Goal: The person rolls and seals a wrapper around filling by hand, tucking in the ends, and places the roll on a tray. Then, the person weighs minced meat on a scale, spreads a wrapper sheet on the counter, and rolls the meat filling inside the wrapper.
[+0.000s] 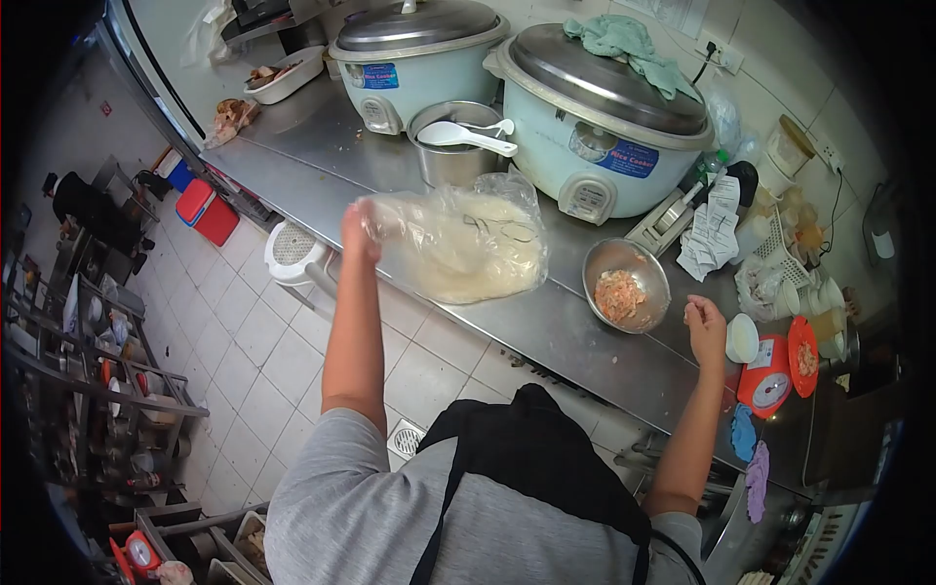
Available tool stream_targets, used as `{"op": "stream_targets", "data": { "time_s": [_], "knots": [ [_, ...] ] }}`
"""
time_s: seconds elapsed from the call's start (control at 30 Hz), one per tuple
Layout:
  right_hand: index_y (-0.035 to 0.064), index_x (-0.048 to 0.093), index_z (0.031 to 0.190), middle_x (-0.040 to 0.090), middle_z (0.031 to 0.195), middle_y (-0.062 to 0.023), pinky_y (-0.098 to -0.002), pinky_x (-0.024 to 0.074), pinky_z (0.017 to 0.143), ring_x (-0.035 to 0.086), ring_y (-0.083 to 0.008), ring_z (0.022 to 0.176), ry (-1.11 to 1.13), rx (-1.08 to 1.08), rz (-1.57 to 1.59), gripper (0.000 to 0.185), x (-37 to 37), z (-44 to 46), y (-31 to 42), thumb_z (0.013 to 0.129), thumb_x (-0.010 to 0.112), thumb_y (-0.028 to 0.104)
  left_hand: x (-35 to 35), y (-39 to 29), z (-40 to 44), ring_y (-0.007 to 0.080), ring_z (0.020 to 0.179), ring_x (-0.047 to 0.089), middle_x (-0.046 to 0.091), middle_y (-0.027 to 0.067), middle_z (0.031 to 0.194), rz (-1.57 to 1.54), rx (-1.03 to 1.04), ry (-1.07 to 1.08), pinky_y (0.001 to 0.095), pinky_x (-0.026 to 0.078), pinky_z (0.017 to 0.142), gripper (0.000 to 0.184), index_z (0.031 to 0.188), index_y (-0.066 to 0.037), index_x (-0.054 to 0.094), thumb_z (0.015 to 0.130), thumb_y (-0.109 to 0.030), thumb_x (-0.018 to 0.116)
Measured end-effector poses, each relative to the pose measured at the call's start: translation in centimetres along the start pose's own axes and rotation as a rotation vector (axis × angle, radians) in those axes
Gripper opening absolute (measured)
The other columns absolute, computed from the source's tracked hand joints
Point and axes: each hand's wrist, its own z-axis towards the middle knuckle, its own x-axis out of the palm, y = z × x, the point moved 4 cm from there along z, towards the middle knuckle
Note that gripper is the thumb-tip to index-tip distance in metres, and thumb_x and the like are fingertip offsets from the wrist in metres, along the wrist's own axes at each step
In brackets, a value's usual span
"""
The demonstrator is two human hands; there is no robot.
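Left hand: I see the left hand, slightly blurred, with its fingers closed on the loose end of the clear plastic bag.
Clear plastic bag: it lies on the steel counter near the front edge, with pale contents I cannot identify from here.
Right hand: I have the right hand between the metal mixing bowl and a small white bowl, fingers curled inward; I cannot tell whether they pinch anything.
Metal mixing bowl: right of the bag, holding a chopped orange-pink mixture.
Steel pot: behind the bag I find the steel pot, a white spoon across its top.
Rice cookers: the left rice cooker and right rice cooker are both lidded; a green cloth drapes over the right one.
Kitchen scale: I spot the orange kitchen scale beside the white bowl.
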Motion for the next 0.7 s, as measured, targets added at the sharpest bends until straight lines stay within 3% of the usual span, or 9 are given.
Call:
{"op": "stream_targets", "data": {
  "time_s": [0.07, 0.13, 0.27, 0.33, 0.4, 0.43, 0.5, 0.57, 0.7],
  "knots": [
    [-0.0018, 0.058, 0.099, 0.057, 0.075, -0.0015, -0.0205, 0.0429, 0.063, 0.052, -0.0071, 0.067, -0.011, -0.001, 0.019, 0.021, -0.6, -0.2, -0.2, 0.084, 0.055, 0.012, 1.8, -6.1, -2.2, 0.0134, 0.063, 0.05, 0.051, 0.0033, 0.073, 0.145, 0.213, -0.227, 0.0284, 0.043, 0.054, 0.012, 0.085, -0.005, 0.049, 0.084, -0.016, 0.047],
    [-0.0017, 0.058, 0.099, 0.057, 0.075, -0.0014, -0.0205, 0.0429, 0.063, 0.052, -0.0068, 0.067, -0.019, 0.002, 0.032, 0.021, -1.1, -0.3, -0.6, 0.084, 0.055, 0.013, 3.0, -10.1, -1.2, 0.0113, 0.059, 0.049, 0.052, 0.0033, 0.072, 0.157, 0.462, -0.24, 0.0263, 0.042, 0.05, 0.011, 0.084, -0.004, 0.05, 0.084, -0.015, 0.047],
    [-0.0017, 0.058, 0.1, 0.057, 0.076, -0.0014, -0.0203, 0.0429, 0.064, 0.052, -0.0067, 0.068, -0.029, -0.014, 0.053, 0.022, -1.3, -0.7, 0.3, 0.084, 0.055, 0.013, 11.1, -14.3, -2.3, 0.0085, 0.058, 0.05, 0.054, 0.0025, 0.069, 0.459, 0.559, 0.092, 0.0245, 0.04, 0.048, 0.019, 0.092, -0.001, 0.054, 0.083, -0.018, 0.054],
    [-0.002, 0.058, 0.1, 0.058, 0.076, -0.0016, -0.0204, 0.0431, 0.064, 0.052, -0.0069, 0.069, -0.034, -0.026, 0.063, 0.022, -0.9, -0.7, 1.1, 0.084, 0.055, 0.013, 14.7, -11.9, -1.9, 0.0237, 0.066, 0.058, 0.06, 0.0138, 0.074, 0.916, 0.751, 0.169, 0.0346, 0.045, 0.061, 0.023, 0.09, 0.001, 0.055, 0.081, -0.02, 0.055],
    [-0.0023, 0.058, 0.1, 0.058, 0.077, -0.0019, -0.0205, 0.0433, 0.065, 0.053, -0.0072, 0.069, -0.024, -0.027, 0.053, 0.022, -0.4, -0.9, 2.0, 0.084, 0.055, 0.012, 16.8, -6.3, -3.3, 0.034, 0.075, 0.059, 0.06, 0.0191, 0.083, 1.061, 0.672, 0.383, 0.0391, 0.046, 0.065, 0.021, 0.092, -0.003, 0.056, 0.08, -0.02, 0.056],
    [-0.0024, 0.058, 0.1, 0.058, 0.077, -0.0021, -0.0206, 0.0435, 0.065, 0.053, -0.0073, 0.07, -0.013, -0.02, 0.037, 0.022, -0.1, -1.1, 2.5, 0.084, 0.055, 0.012, 17.1, -2.5, -4.1, 0.0351, 0.077, 0.058, 0.06, 0.0183, 0.082, 1.131, 0.755, 0.445, 0.0409, 0.046, 0.067, 0.019, 0.089, -0.005, 0.056, 0.079, -0.021, 0.055],
    [-0.0025, 0.058, 0.1, 0.058, 0.077, -0.0024, -0.0207, 0.0436, 0.065, 0.053, -0.0076, 0.07, 0.003, -0.014, 0.02, 0.022, 0.0, -1.4, 2.7, 0.083, 0.055, 0.011, 16.4, 5.4, -6.2, 0.032, 0.075, 0.058, 0.06, 0.0143, 0.078, 1.381, 0.548, 0.659, 0.0423, 0.046, 0.066, 0.013, 0.083, -0.009, 0.057, 0.077, -0.019, 0.052],
    [-0.0025, 0.058, 0.1, 0.059, 0.078, -0.0027, -0.0208, 0.0437, 0.065, 0.054, -0.0078, 0.07, 0.016, -0.018, 0.021, 0.021, -0.2, -1.5, 2.5, 0.083, 0.055, 0.011, 14.9, 9.8, -9.7, 0.0306, 0.075, 0.058, 0.06, 0.0138, 0.077, 1.437, 0.531, 0.794, 0.041, 0.046, 0.066, 0.014, 0.077, -0.009, 0.059, 0.077, -0.02, 0.051],
    [-0.0024, 0.058, 0.1, 0.059, 0.078, -0.0028, -0.0209, 0.0438, 0.065, 0.054, -0.008, 0.07, 0.006, -0.01, 0.023, 0.022, -1.2, -1.7, 2.0, 0.083, 0.055, 0.01, 13.3, 10.2, -12.2, 0.032, 0.075, 0.059, 0.06, 0.0152, 0.079, 1.346, 0.626, 0.749, 0.0419, 0.047, 0.066, 0.015, 0.078, -0.007, 0.058, 0.076, -0.02, 0.052]
  ]
}}
